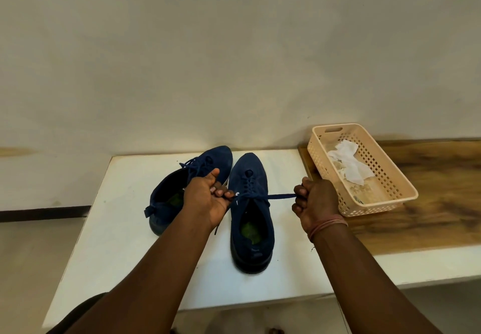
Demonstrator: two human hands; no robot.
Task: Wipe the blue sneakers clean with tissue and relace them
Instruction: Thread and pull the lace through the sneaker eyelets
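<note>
1. Two dark blue sneakers sit side by side on a white table (125,229), toes pointing away toward the wall. Their uppers look like a soft, matte knit, and a green insole shows inside each opening.
2. The right sneaker (251,219) stands straight, heel nearest the person; its blue lace (281,196) is threaded through the eyelets and stretched taut to both sides across the tongue.
3. The right hand (316,199) is curled into a fist around the right end of that lace, just beside the shoe, with thin pinkish bands around the wrist.
4. The left hand (207,195) grips the other end of the lace between curled fingers and thumb, held over the gap between the two shoes.
5. The left sneaker (182,185) lies angled, its toe leaning toward the right one; it is already laced, with loose lace ends bunched near its tongue, partly hidden behind the left hand.
6. To the far right, on a glossy wood-grain surface (429,190) touching the white table, sits a beige plastic basket (385,201), rectangular, with perforated lattice walls and a slot handle.
7. Crumpled white tissue (346,163) lies inside the basket, toward its far end.
</note>
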